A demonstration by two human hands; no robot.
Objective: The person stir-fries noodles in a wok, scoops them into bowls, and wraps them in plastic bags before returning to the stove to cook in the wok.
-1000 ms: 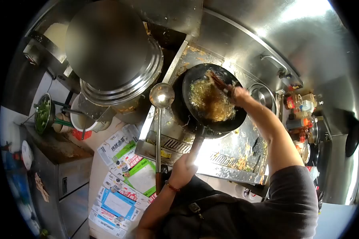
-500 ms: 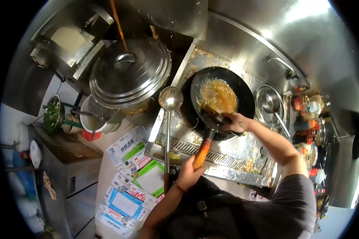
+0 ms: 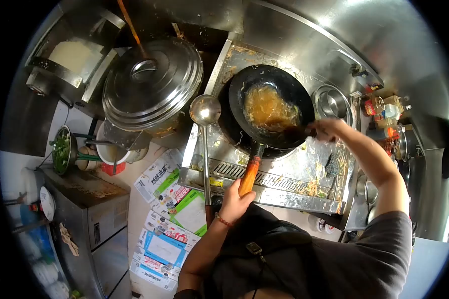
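My left hand (image 3: 234, 203) is wrapped round the orange-brown wooden handle (image 3: 249, 175) of a black wok (image 3: 242, 89). The wok sits tilted over the stove, with brownish, foamy liquid (image 3: 269, 107) in it. At the wok's right rim, my right hand (image 3: 328, 130) is closed on a dark brown tool, by its look a wok brush (image 3: 298, 133), blurred by motion, whose end reaches into the wok. Left of the wok, a long-handled steel ladle (image 3: 205, 110) lies across the stove's edge.
A large lidded steel pot (image 3: 154, 89) stands on the left. Steel bowls (image 3: 332, 103) sit right of the wok, and a black scouring pad (image 3: 333, 164) lies on the stove top. Seasoning jars (image 3: 384, 112) line the right side. Flattened cartons (image 3: 167, 219) cover the floor.
My right hand has moved right and up, from inside the wok to its right rim, with the brush. The left hand still grips the handle. The view has shifted slightly.
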